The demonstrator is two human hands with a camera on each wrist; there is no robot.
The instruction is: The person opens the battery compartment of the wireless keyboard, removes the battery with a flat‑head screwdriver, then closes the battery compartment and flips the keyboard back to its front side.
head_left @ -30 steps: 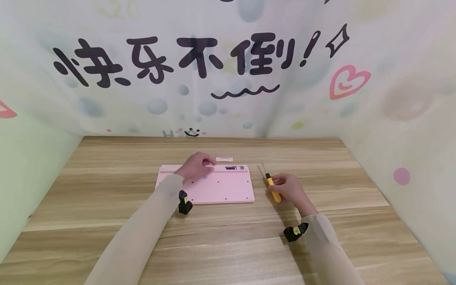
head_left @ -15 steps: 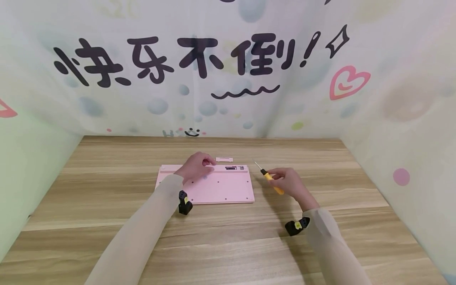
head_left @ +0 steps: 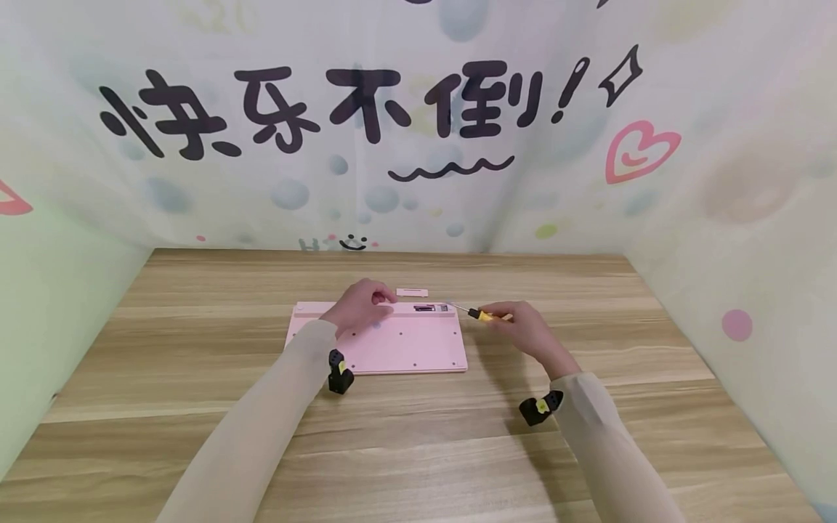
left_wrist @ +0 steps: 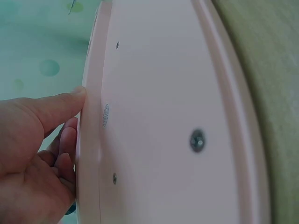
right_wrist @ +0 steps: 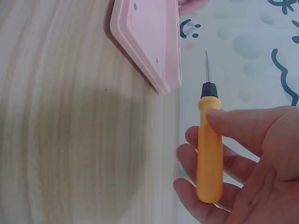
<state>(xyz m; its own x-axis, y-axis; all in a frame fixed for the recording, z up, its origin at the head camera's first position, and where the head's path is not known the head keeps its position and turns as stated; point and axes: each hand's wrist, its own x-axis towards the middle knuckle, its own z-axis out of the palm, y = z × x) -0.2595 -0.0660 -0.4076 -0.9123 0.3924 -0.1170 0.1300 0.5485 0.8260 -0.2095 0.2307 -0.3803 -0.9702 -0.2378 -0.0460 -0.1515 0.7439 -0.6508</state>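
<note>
A pink keyboard (head_left: pixel 405 350) lies underside up on the table, with screws showing. In its raised far strip, a battery compartment (head_left: pixel 428 309) is uncovered and holds something dark, probably a battery. My left hand (head_left: pixel 358 303) holds the far edge; in the left wrist view the thumb (left_wrist: pixel 70 100) rests on the raised strip, the other fingers curled against its back. My right hand (head_left: pixel 526 330) grips a screwdriver (right_wrist: pixel 210 154) by its yellow handle. In the head view its shaft points left, the tip at or just above the keyboard's far right corner; contact cannot be told.
A small pink cover (head_left: pixel 412 293) lies just behind the keyboard on the wooden table (head_left: pixel 418 450). A printed cloth (head_left: pixel 418 203) hangs at the table's back edge, and light walls (head_left: pixel 732 254) stand at the sides.
The screwdriver has swung from pointing away to pointing left, its tip moving over to the keyboard's far right corner. My left hand and the keyboard have stayed put.
</note>
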